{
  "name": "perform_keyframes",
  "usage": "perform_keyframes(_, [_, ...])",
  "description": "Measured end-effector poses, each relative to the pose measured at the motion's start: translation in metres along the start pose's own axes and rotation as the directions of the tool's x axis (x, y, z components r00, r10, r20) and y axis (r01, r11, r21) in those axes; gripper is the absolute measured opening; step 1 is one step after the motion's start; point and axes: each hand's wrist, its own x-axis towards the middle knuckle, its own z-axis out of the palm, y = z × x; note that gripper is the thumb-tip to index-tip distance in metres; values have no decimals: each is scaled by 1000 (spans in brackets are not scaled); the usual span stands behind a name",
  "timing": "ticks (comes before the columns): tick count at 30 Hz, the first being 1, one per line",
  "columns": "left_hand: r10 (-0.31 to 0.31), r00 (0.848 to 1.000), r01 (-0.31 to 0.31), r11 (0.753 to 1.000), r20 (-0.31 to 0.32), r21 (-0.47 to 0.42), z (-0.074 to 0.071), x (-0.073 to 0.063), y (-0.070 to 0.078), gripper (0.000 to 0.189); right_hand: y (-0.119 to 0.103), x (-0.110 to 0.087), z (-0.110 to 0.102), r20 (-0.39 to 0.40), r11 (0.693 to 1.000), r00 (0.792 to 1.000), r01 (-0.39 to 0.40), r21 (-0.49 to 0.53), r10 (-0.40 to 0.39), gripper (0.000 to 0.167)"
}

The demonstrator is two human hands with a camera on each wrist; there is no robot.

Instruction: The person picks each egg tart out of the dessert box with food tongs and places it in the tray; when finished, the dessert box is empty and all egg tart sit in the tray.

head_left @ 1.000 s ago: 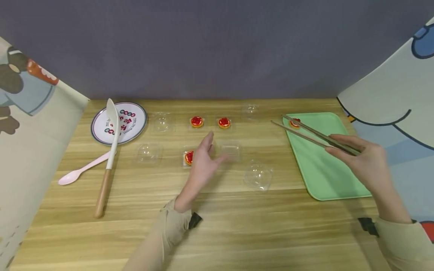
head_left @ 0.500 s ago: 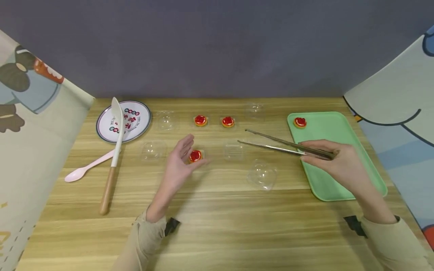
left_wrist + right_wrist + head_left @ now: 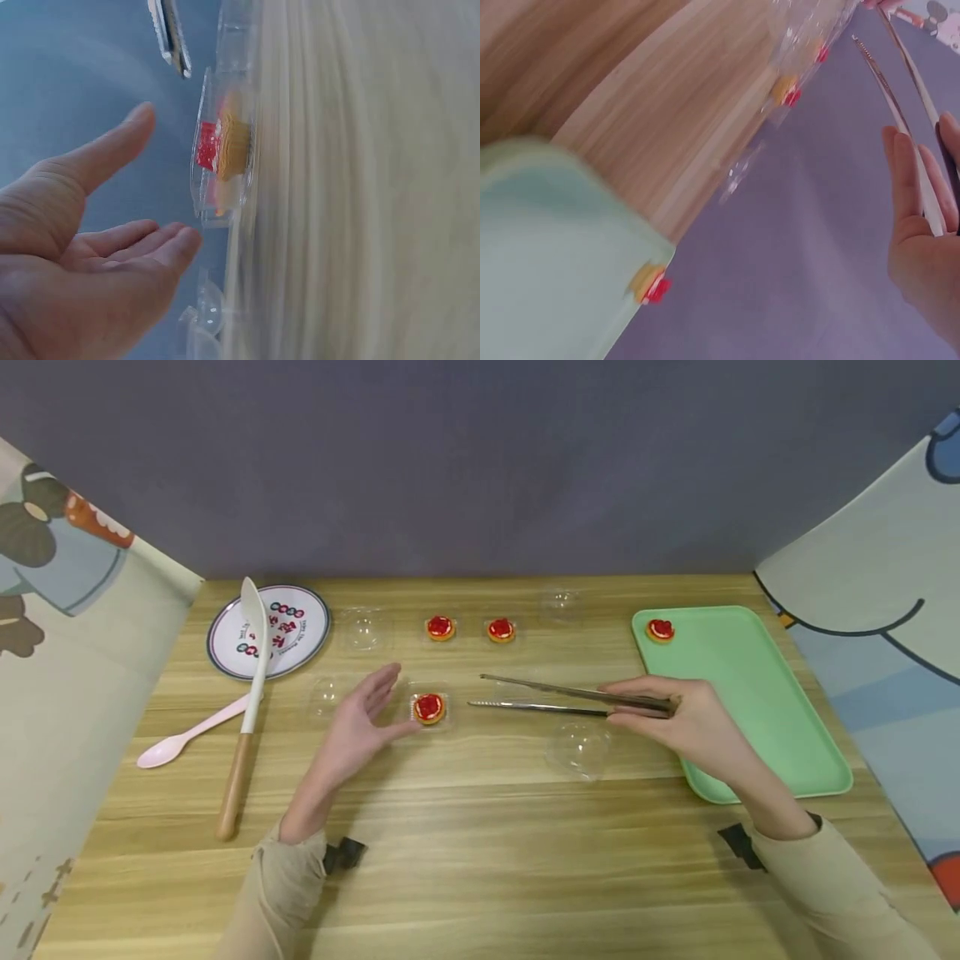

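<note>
In my right hand (image 3: pixel 690 727) are long metal tongs (image 3: pixel 555 687), held between thumb and fingers with the two arms apart. Their tips point left, a little short of a small red-topped tart (image 3: pixel 429 708) in a clear plastic container base. My left hand (image 3: pixel 351 735) hovers just left of that tart, palm turned toward it, thumb and fingers spread and holding nothing. In the left wrist view the tart (image 3: pixel 236 146) shows side-on, apart from the fingers. Beneath the tongs lies a clear container base (image 3: pixel 517 693), partly hidden.
Two more tarts (image 3: pixel 440 627) sit farther back in clear bases. A green tray (image 3: pixel 757 710) at right bears one tart (image 3: pixel 661 630). Clear domed lids (image 3: pixel 581 750) lie about. At left are a plate (image 3: pixel 300 643), a wood-handled white spoon (image 3: pixel 237 785) and a pink spoon (image 3: pixel 168 749).
My right hand has brought the tongs leftward from the tray's tart to near the front tart, nothing between the tips. My left hand has drawn back left from over that tart.
</note>
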Motion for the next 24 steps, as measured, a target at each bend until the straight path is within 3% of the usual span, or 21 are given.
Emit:
perform_keyframes(9, [-66,992,75,994,106,-78,2,0,-15,101,-7,19,26,61,998,998,15,-59,-12,33])
perform_keyframes(19, [-47,996,55,994,80,-95,5,3,-20,94,-9,32,42,116,991,992,63,-115,-50,33])
perform_keyframes(24, [-48,997,53,995,62,-82,7,4,-19,92,-10,35,46,151,998,987,64,-20,-60,35])
